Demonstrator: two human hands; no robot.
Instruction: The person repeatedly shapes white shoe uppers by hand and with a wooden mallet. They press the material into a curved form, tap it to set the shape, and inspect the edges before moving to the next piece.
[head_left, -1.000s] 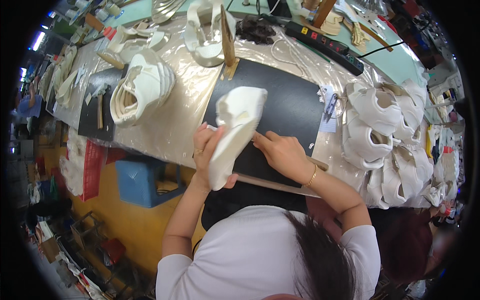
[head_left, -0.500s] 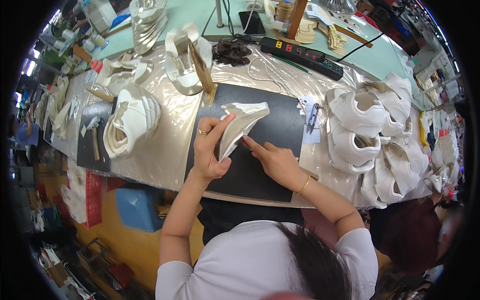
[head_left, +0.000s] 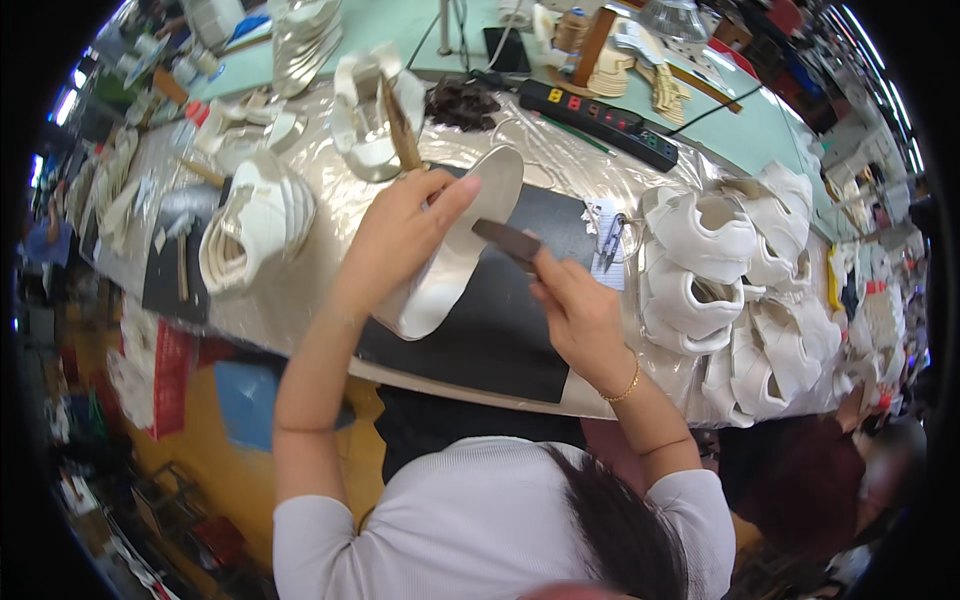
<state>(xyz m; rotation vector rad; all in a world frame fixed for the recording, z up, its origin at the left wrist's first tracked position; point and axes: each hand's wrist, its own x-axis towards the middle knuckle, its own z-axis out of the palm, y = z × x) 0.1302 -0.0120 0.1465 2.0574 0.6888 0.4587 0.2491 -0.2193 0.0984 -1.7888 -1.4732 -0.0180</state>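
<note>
My left hand (head_left: 405, 235) is closed on a white shoe upper (head_left: 437, 300), which it holds tilted above the black work mat (head_left: 520, 340). The curved inner face of the upper points toward my right hand. My right hand (head_left: 580, 315) grips what looks like a hammer, its dark, narrow head (head_left: 507, 240) beside the upper. Fingers cover the handle. Behind the left hand, a pointed wooden piece (head_left: 400, 125) stands at the mat's far edge.
Stacked white uppers stand at right (head_left: 700, 240) and at left (head_left: 260, 220). Farther back lie a black power strip (head_left: 600, 120), a dark crumpled bundle (head_left: 462, 105) and another upper (head_left: 365, 110). Small snips (head_left: 612, 240) rest on paper. Left, a hammer (head_left: 183, 255) lies on a second mat.
My right hand has left the upper's edge and now holds the dark-headed tool. My left hand has raised and turned the upper, so its inner face shows.
</note>
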